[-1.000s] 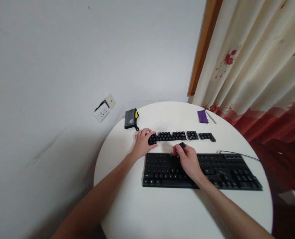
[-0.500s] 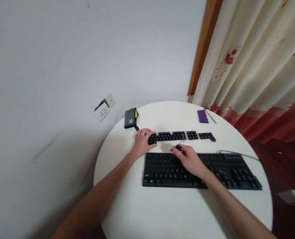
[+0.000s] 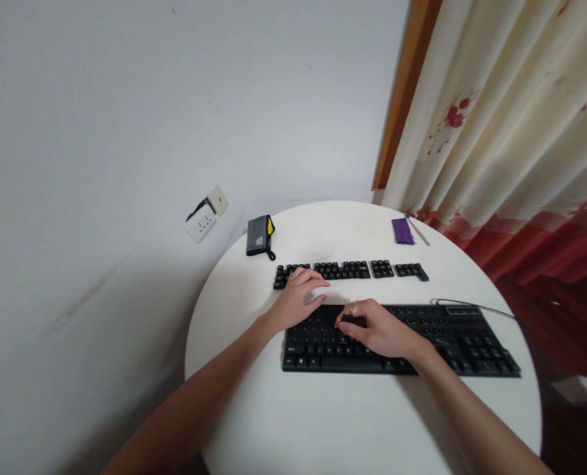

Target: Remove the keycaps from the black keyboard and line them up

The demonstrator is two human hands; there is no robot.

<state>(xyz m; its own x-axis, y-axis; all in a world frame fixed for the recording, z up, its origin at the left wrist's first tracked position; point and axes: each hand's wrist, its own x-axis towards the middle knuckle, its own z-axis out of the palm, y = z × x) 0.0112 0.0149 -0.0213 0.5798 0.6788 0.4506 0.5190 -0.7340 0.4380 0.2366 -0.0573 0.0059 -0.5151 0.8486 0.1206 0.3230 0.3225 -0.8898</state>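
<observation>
A black keyboard (image 3: 353,363) lies on the round white table, with many of its upper left keys off. Behind it, loose black keycaps (image 3: 355,270) stand in grouped rows. My left hand (image 3: 301,300) hovers with fingers apart between those rows and the keyboard's upper left corner, hiding some keycaps. Over the keyboard's left half, my right hand (image 3: 372,328) is closed on a keycap puller (image 3: 353,320), whose black handle shows between the fingers. Its wire end is mostly hidden by the hand.
A grey pouch (image 3: 258,236) with a yellow patch sits at the table's back left. At the back right lie a purple cloth (image 3: 403,231) and a thin brush-like stick (image 3: 419,232). The keyboard cable (image 3: 476,306) runs off rightward. A wall and curtain (image 3: 471,132) stand behind.
My left hand has left the leftmost keycaps and moved right and nearer, its fingers spreading. My right hand has lowered and turned the puller down toward the keyboard.
</observation>
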